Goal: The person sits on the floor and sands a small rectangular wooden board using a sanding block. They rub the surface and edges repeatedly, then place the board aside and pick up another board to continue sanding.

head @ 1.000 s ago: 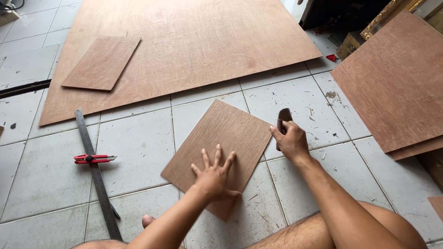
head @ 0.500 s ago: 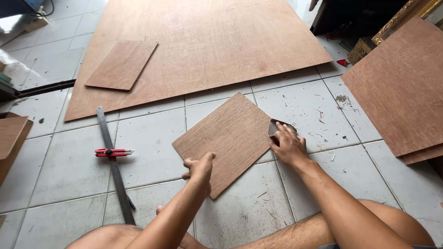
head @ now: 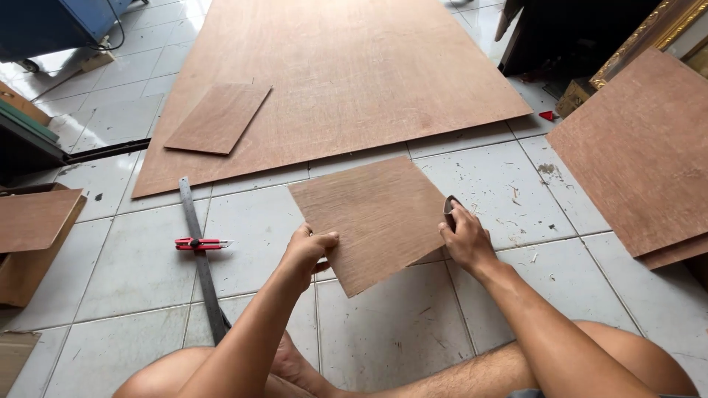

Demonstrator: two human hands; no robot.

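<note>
A small square plywood panel (head: 376,217) is lifted at a tilt above the tiled floor. My left hand (head: 310,250) grips its near left edge, thumb on top. My right hand (head: 464,237) holds a small folded piece of sandpaper (head: 448,206) pressed against the panel's right edge.
A large plywood sheet (head: 346,74) lies on the floor ahead with a smaller cut piece (head: 217,118) on it. More plywood (head: 641,155) is stacked at the right. A long metal ruler (head: 200,258) and a red utility knife (head: 200,243) lie to the left, near brown boards (head: 33,221).
My left hand went from lying flat on the panel to gripping its edge. The panel has come up off the floor and turned. My right hand stays at its right edge.
</note>
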